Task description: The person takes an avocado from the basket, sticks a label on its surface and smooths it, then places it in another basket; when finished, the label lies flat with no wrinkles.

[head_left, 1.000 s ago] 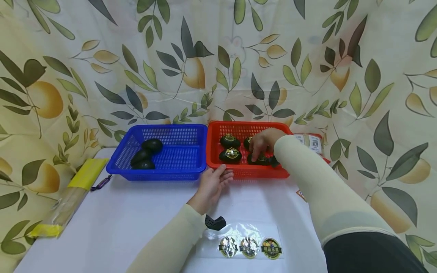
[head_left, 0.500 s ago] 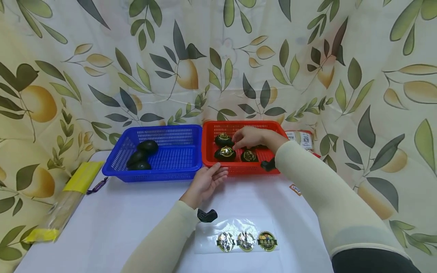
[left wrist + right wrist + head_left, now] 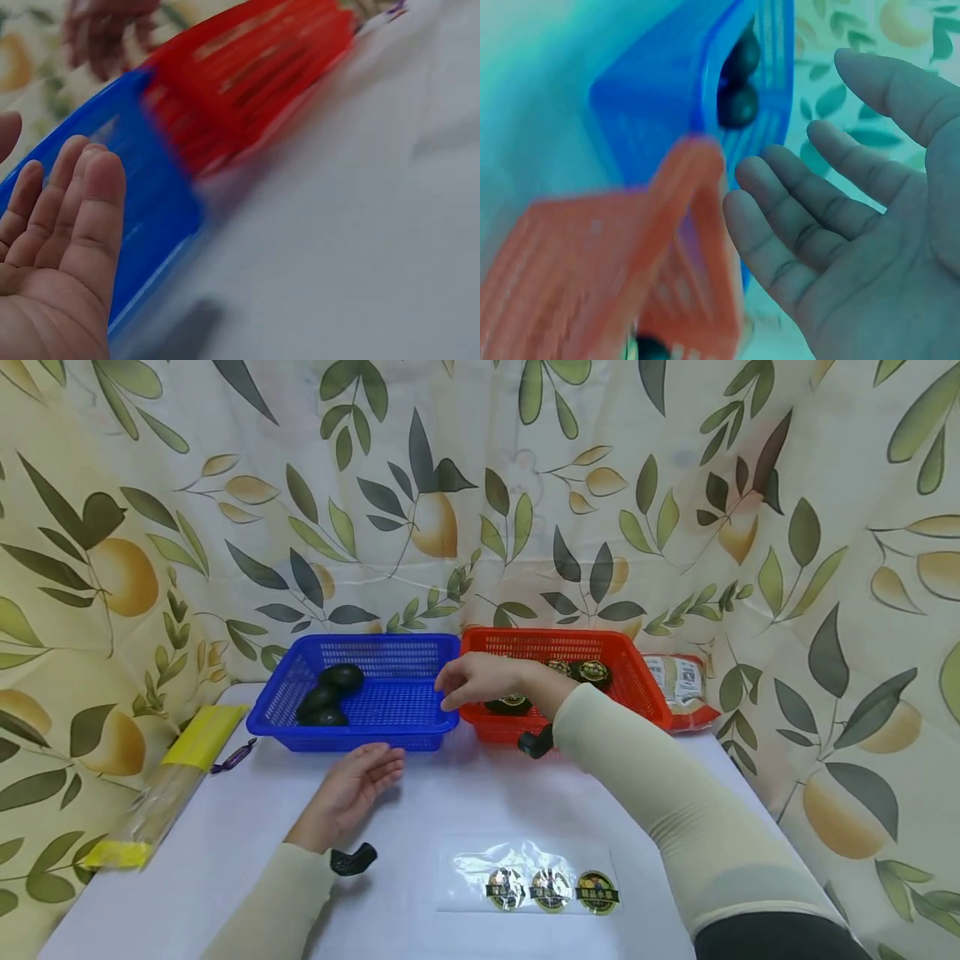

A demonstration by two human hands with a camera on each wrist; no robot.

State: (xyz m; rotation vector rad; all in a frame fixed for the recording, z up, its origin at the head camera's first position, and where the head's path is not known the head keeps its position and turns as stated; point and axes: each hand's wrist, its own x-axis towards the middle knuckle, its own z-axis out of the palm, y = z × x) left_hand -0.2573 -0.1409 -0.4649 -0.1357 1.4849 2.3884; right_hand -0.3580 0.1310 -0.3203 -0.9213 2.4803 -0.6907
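My right hand (image 3: pixel 487 681) is above the spot where the blue basket (image 3: pixel 390 742) and the red basket (image 3: pixel 654 693) meet. Its fingers are loosely bent and hold nothing, as the right wrist view of the same hand (image 3: pixel 855 232) shows. Dark avocados (image 3: pixel 342 677) lie at the left of the blue basket. Stickered avocados (image 3: pixel 592 673) sit in the red one, partly hidden by my right hand and forearm. In front of the blue basket, my left hand (image 3: pixel 348 797) is held palm up with relaxed fingers and nothing in it.
On the white table in front lies a clear sheet with round stickers (image 3: pixel 551 890). A yellow-ended clear packet (image 3: pixel 168 789) and a purple-wrapped item (image 3: pixel 234 757) lie on the left. A red-and-white bag (image 3: pixel 684 689) stands right of the red basket.
My right hand has left the avocados in the red basket and moved left toward the blue basket. My left hand has come away from the red basket's front and shifted left.
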